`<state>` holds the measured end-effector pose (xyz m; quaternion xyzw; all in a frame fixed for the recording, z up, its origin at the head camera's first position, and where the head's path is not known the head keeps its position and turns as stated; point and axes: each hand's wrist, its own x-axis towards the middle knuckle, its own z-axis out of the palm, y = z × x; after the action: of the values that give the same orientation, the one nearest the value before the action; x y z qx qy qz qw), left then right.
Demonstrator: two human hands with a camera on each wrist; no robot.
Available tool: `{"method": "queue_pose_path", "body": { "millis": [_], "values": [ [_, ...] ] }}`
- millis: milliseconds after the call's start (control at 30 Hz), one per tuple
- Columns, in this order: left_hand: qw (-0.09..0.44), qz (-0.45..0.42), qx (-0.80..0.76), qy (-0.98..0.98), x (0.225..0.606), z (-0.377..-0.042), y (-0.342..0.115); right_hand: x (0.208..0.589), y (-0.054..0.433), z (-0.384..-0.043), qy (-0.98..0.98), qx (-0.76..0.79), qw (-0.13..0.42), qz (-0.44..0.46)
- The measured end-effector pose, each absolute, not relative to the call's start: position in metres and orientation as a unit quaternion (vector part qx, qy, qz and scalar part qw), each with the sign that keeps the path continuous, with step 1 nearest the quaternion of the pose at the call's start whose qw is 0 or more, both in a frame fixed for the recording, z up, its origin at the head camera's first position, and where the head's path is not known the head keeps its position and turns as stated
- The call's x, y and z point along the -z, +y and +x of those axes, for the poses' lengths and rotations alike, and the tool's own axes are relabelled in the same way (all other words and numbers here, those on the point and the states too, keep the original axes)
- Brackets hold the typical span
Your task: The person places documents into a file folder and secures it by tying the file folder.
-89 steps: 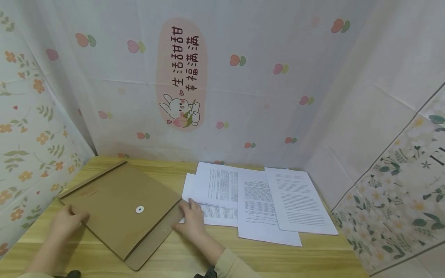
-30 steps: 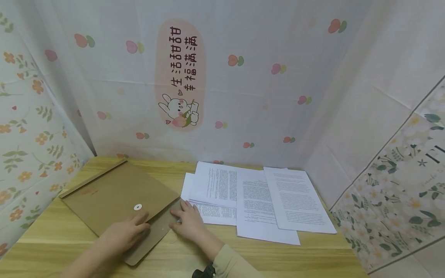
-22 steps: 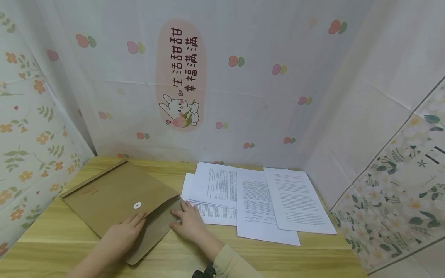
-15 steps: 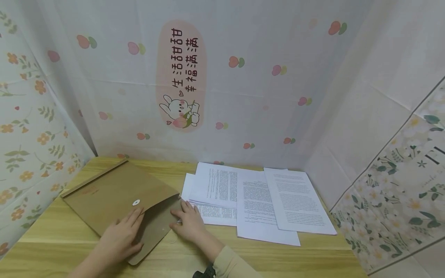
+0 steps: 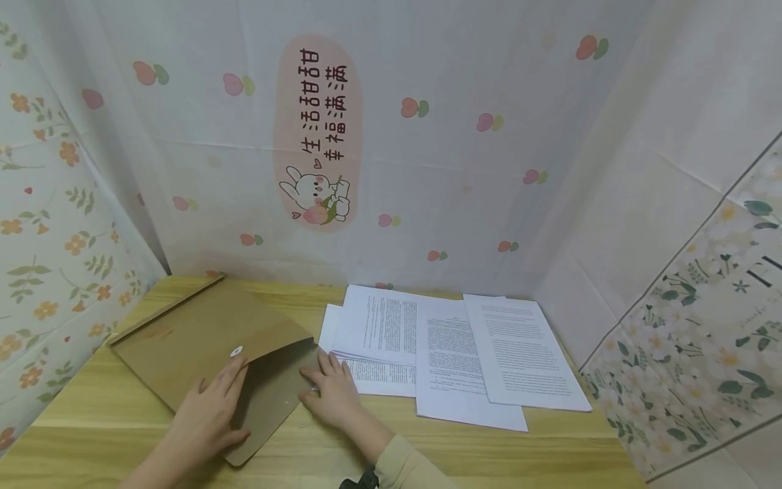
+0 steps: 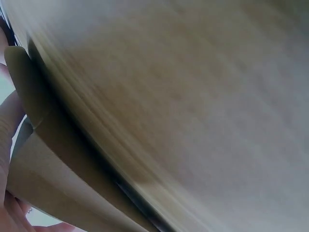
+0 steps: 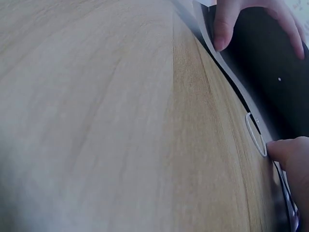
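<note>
A brown kraft document envelope (image 5: 183,326) lies slanted on the left of the table, its mouth toward me and the flap (image 5: 277,401) folded out. My left hand (image 5: 208,414) is at the mouth, with extended fingertips at the raised edge of the front panel, just below the white button (image 5: 236,351). Its thumb is over the flap; the right wrist view shows the dark gap of the mouth. My right hand (image 5: 332,390) rests on the flap's right corner with fingers spread. Beside that thumb a white string loop (image 7: 256,135) hangs off the flap edge.
Several sheets of printed paper lie overlapping right of the envelope: a left stack (image 5: 379,326), a middle sheet (image 5: 455,367) and a right stack (image 5: 528,353). A patterned curtain (image 5: 464,170) stands behind the wooden table (image 5: 489,455).
My left hand has come from the envelope's left side to its mouth. The front panel has lifted and the mouth gapes wider. My right hand has stayed at the flap corner.
</note>
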<state>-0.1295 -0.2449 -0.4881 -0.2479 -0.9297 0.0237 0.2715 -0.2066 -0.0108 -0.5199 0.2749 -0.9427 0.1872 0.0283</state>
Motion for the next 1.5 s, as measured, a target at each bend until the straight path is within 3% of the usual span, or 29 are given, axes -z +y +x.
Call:
{"method": "queue_pose_path", "body": {
  "millis": [233, 567, 967, 1233, 1367, 1500],
  "values": [
    [0.252, -0.256, -0.019, -0.933, 0.488, -0.132, -0.245, 0.517, -0.009, -0.206, -0.939, -0.201, 0.027, 0.276],
    [0.143, -0.273, 0.054, -0.950, 0.489, -0.131, -0.236, 0.520, 0.013, -0.205, -0.928, -0.225, 0.028, 0.296],
    [0.116, -0.279, 0.160, -0.940, 0.480, -0.143, -0.206, 0.511, 0.054, -0.203, -0.919, -0.287, 0.012, 0.270],
    [0.124, -0.279, 0.224, -0.925, 0.476, -0.157, -0.171, 0.495, 0.097, -0.205, -0.904, -0.378, 0.001, 0.198],
    [0.126, -0.275, 0.262, -0.916, 0.479, -0.163, -0.149, 0.483, 0.121, -0.206, -0.895, -0.411, 0.019, 0.173],
    [0.093, -0.261, 0.312, -0.909, 0.481, -0.167, -0.127, 0.473, 0.143, -0.206, -0.893, -0.426, 0.035, 0.142]
  ]
}}
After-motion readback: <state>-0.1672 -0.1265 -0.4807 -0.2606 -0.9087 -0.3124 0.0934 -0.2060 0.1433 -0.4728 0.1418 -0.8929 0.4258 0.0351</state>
